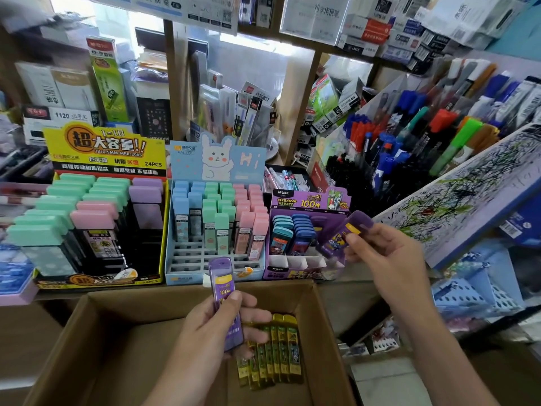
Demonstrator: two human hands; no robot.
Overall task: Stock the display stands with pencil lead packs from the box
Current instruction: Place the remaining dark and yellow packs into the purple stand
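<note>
My left hand (216, 326) holds a purple lead pack (224, 288) upright over the open cardboard box (102, 332). Several yellow lead packs (270, 353) lie side by side in the box, right of that hand. My right hand (383, 253) grips another purple lead pack (341, 234), tilted, just above the right side of the purple display stand (304, 272). That stand holds teal and blue packs at its left; its front slots are bare. To its left stand a light-blue rabbit stand (213, 268) and a yellow stand (102, 281) with mint, pink and lilac packs.
Shelves behind the stands carry boxed refills and pens. A slanted rack of markers and pens (415, 133) rises at the right, with a scribbled test pad (456, 197) below it. Blue plastic baskets (477, 291) sit at the lower right.
</note>
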